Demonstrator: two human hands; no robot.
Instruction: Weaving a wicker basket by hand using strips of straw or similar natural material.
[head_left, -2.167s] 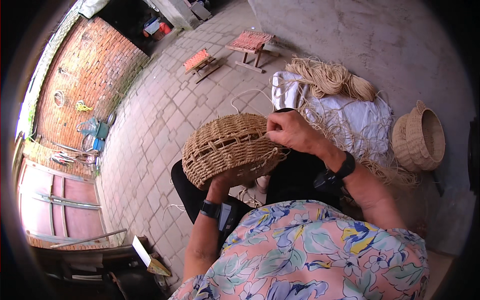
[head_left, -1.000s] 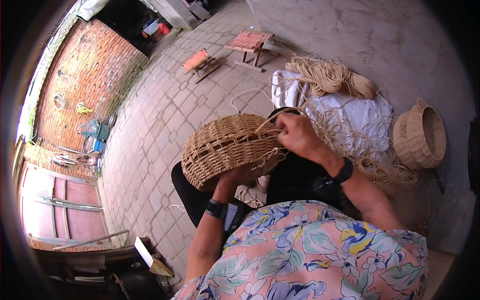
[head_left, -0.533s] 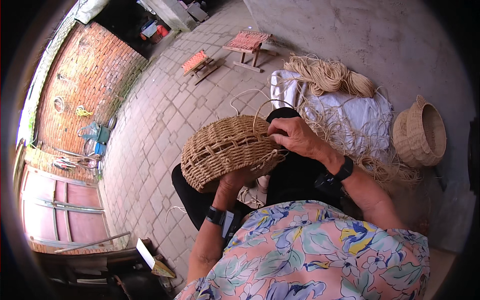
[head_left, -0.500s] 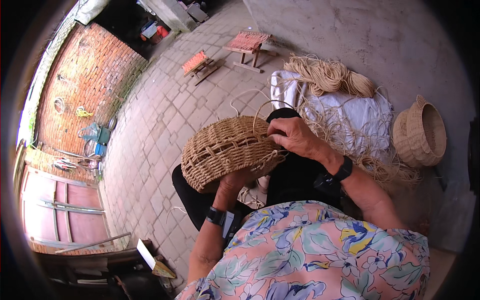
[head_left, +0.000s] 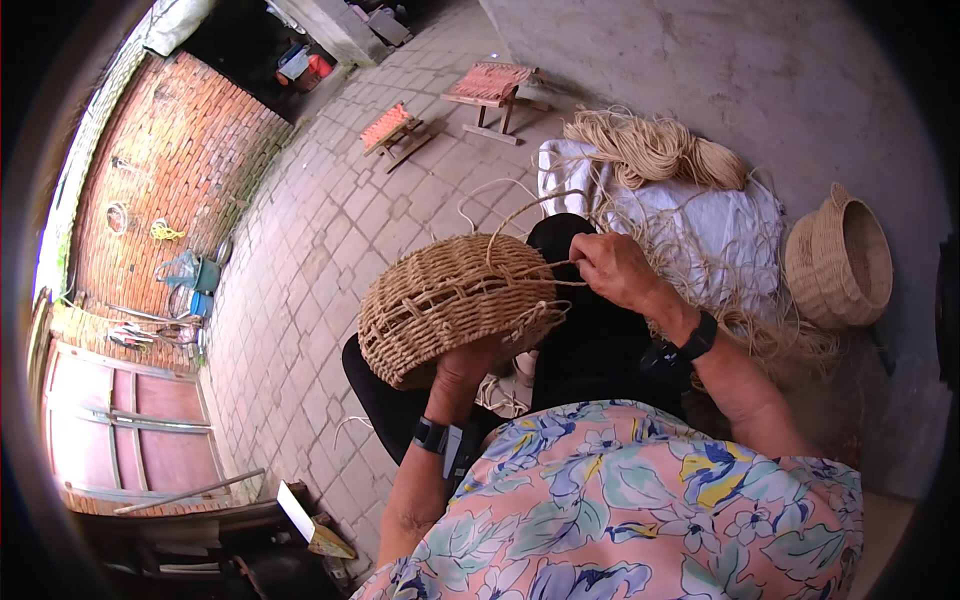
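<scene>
A woven tan basket (head_left: 450,305) lies tipped on its side over my knees, with a row of open gaps running across its wall. My left hand (head_left: 467,360) reaches inside it from below; the fingers are hidden by the weave. Off the basket's right side, my right hand (head_left: 615,268) is closed in a pinch on a strand of straw cord (head_left: 568,264) that runs to the weave. Another length of the cord arches up above the basket and over toward the pile on the right.
Right of my knees, a white sheet (head_left: 690,235) bears tangled strands and a thick coil of cord (head_left: 655,148). A second woven basket (head_left: 840,260) stands by the grey wall. Two low stools (head_left: 490,85) with reddish woven seats stand ahead on the paving. A brick wall (head_left: 170,140) is at left.
My right hand has moved right, away from the basket, drawing the strand out between them. The cord loop above has shifted left. My left hand stays inside the basket.
</scene>
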